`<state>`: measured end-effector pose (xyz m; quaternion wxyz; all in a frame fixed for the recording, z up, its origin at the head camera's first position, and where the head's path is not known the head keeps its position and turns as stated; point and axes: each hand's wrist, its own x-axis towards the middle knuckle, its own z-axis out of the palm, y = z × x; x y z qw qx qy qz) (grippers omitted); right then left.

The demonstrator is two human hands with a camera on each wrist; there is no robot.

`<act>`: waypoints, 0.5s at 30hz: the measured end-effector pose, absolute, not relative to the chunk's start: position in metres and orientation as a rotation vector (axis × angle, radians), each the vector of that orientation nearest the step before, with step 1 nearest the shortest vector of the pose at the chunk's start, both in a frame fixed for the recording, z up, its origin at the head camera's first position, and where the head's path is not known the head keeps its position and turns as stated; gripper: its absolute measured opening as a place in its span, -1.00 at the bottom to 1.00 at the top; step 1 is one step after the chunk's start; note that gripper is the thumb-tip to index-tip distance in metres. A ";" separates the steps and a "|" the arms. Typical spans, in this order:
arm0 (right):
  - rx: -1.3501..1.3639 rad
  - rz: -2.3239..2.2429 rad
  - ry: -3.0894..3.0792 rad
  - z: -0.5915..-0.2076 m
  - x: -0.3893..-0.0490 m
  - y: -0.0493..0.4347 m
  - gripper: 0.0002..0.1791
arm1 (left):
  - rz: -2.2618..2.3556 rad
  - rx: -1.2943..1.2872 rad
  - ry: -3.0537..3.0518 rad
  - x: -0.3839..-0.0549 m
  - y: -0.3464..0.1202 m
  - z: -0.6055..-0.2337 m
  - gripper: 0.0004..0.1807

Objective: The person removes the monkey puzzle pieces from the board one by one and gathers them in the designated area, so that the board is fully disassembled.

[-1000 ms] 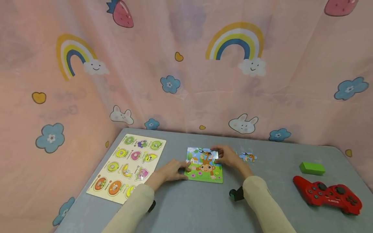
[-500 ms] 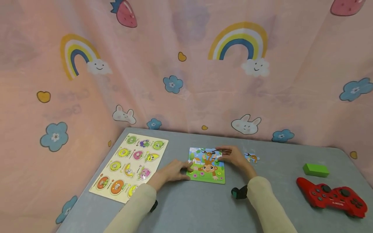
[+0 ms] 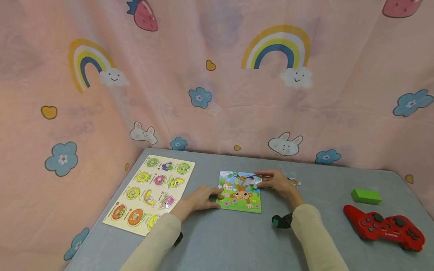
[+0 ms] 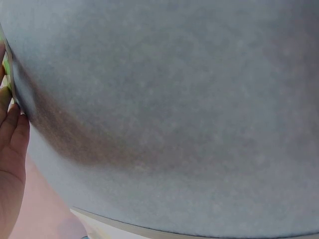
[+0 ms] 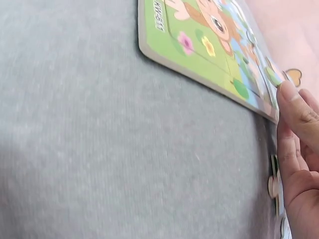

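Note:
A square monkey jigsaw puzzle (image 3: 237, 206) lies on the grey table (image 3: 234, 241). My left hand (image 3: 201, 198) grips its left edge, fingertips over the picture and thumb by the lower left corner. The left wrist view catches only those fingers (image 4: 19, 132) at the board's edge. At the upper right corner, my right hand (image 3: 278, 183) pinches a jigsaw piece (image 5: 272, 74) between thumb and fingers, tilted over the board. Most of that piece is hidden by the hand. Another jigsaw piece (image 3: 294, 183) lies behind the right hand, partly covered.
A cream fruit peg board (image 3: 140, 205) lies left, under the left forearm's side. A green block (image 3: 366, 196) and a red game controller (image 3: 384, 227) lie at right. Behind the table hangs a pink printed curtain (image 3: 230, 124).
My right hand has shifted a little to the right along the puzzle's top, reaching its upper right corner, and now covers more of the loose piece. My left hand stays at the left edge.

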<state>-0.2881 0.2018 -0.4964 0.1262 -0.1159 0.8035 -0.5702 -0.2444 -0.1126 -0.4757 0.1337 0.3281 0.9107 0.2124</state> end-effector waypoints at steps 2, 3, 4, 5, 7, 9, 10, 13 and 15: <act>-0.336 -1.656 2.327 -0.496 -0.288 0.205 -0.41 | 0.616 0.962 2.641 -0.244 -0.113 -0.476 -0.62; -0.339 -1.642 2.332 -0.495 -0.287 0.206 -0.41 | 0.614 0.964 2.639 -0.245 -0.113 -0.475 -0.61; -0.337 -1.636 2.332 -0.494 -0.287 0.207 -0.40 | 0.614 0.971 2.641 -0.245 -0.113 -0.476 -0.61; -0.340 -1.628 2.332 -0.494 -0.286 0.209 -0.40 | 0.613 0.976 2.641 -0.245 -0.113 -0.476 -0.61; -0.331 -1.618 2.331 -0.493 -0.286 0.211 -0.41 | 0.609 0.984 2.645 -0.245 -0.113 -0.476 -0.60; -0.328 -1.609 2.330 -0.492 -0.285 0.215 -0.41 | 0.606 0.982 2.648 -0.245 -0.113 -0.477 -0.60; -0.320 -1.606 2.328 -0.492 -0.284 0.217 -0.41 | 0.604 0.982 2.651 -0.245 -0.113 -0.477 -0.60; -0.303 -1.592 2.327 -0.494 -0.284 0.223 -0.41 | 0.605 0.975 2.650 -0.245 -0.113 -0.476 -0.62; -0.301 -1.577 2.332 -0.494 -0.285 0.228 -0.41 | 0.609 0.968 2.648 -0.244 -0.113 -0.475 -0.63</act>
